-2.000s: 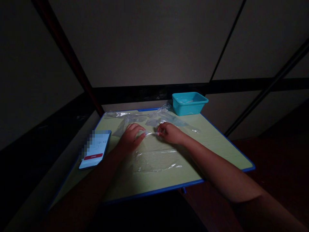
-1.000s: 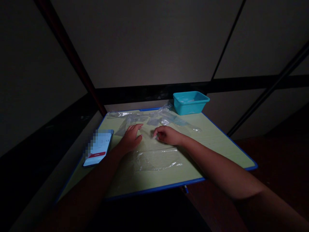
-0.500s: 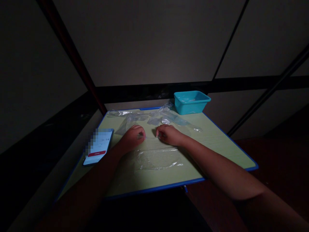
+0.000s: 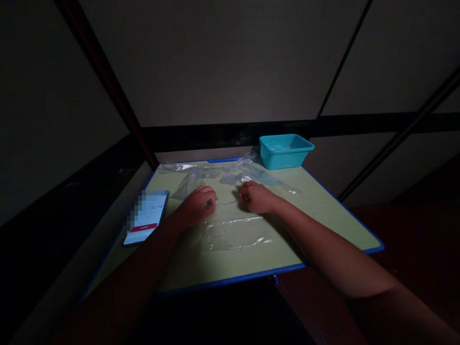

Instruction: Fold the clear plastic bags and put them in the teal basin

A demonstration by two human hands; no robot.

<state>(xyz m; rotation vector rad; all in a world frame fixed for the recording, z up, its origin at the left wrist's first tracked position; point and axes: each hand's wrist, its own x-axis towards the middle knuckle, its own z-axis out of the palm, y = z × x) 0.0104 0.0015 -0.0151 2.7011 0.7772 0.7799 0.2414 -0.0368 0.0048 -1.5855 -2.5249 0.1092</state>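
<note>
A clear plastic bag (image 4: 233, 235) lies flat on the small table in front of me, its far edge running between my hands. My left hand (image 4: 201, 203) is closed in a pinch on that edge, at the left. To the right, my right hand (image 4: 257, 196) has its fingers curled and pinched at the same edge; the exact contact of its fingertips is hard to see in the dim light. Beyond both hands lie more crumpled clear plastic bags (image 4: 194, 183), loosely spread across the back of the table.
A turquoise plastic basket (image 4: 285, 158) stands at the table's back right corner. At the left edge lies a phone (image 4: 153, 215) with its screen lit. The pale table (image 4: 323, 220) has a blue rim, and a panelled wall (image 4: 230, 62) rises behind it.
My right hand has moved a little to the right, away from my left hand, widening the gap between them. My left hand stays nearly in place.
</note>
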